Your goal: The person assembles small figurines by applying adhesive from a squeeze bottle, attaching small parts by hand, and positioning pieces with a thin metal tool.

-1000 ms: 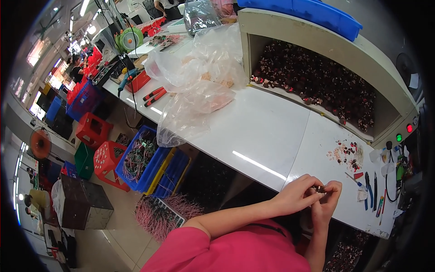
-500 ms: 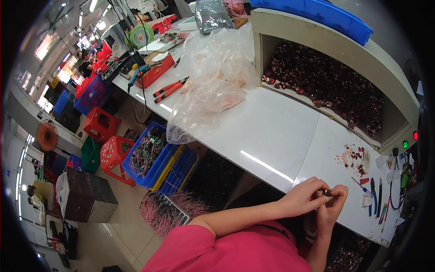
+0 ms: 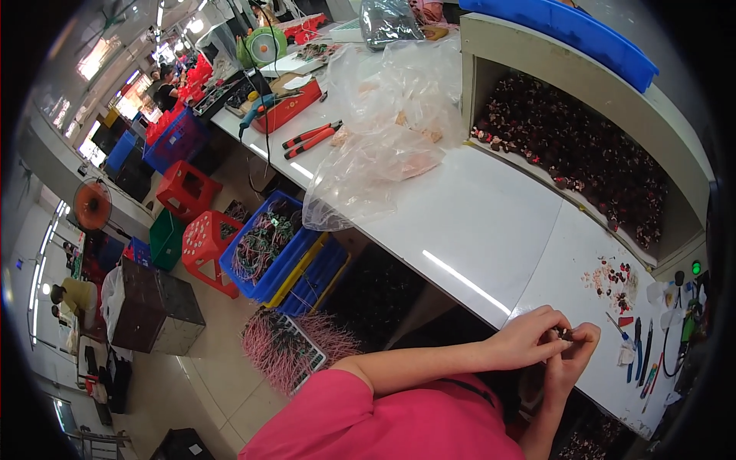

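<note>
Pinching a small dark part (image 3: 565, 333) between fingertips, both hands meet at the bench (image 3: 491, 230) edge: left hand (image 3: 529, 339) at nine o'clock, right hand (image 3: 576, 356) at four, close for fine work; loose parts (image 3: 609, 276) and hand tools (image 3: 640, 356) lie near, at one o'clock.
</note>
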`<state>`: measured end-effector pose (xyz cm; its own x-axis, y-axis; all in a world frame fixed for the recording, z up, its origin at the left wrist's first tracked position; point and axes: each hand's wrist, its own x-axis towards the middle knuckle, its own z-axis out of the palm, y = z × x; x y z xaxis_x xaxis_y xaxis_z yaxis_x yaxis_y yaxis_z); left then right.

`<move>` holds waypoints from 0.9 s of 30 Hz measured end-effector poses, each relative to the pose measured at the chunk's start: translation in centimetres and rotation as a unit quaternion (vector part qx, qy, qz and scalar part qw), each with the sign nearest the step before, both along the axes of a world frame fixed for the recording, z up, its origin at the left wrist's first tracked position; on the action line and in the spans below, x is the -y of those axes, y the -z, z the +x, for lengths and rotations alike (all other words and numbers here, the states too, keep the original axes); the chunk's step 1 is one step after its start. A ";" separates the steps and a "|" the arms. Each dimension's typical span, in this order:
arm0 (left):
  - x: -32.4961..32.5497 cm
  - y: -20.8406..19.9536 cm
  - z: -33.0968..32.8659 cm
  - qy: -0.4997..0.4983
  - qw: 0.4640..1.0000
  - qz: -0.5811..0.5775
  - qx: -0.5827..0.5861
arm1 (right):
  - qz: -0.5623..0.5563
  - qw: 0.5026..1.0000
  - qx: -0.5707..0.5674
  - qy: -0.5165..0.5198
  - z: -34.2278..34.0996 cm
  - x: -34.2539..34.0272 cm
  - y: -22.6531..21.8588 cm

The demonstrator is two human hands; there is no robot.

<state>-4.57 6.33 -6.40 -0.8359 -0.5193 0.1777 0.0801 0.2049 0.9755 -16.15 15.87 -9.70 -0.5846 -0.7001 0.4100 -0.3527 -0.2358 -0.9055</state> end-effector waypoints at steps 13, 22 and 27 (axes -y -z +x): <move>-0.4 0.6 0.3 -0.002 1.000 -0.008 -0.006 | 0.004 1.000 -0.017 0.007 0.9 -0.2 -0.6; -0.2 0.7 0.2 -0.009 1.000 -0.002 -0.004 | -0.001 1.000 -0.001 -0.012 0.2 -0.2 0.3; -0.4 0.7 0.1 -0.007 1.000 0.000 -0.006 | 0.001 1.000 0.015 -0.008 0.5 -0.2 -0.2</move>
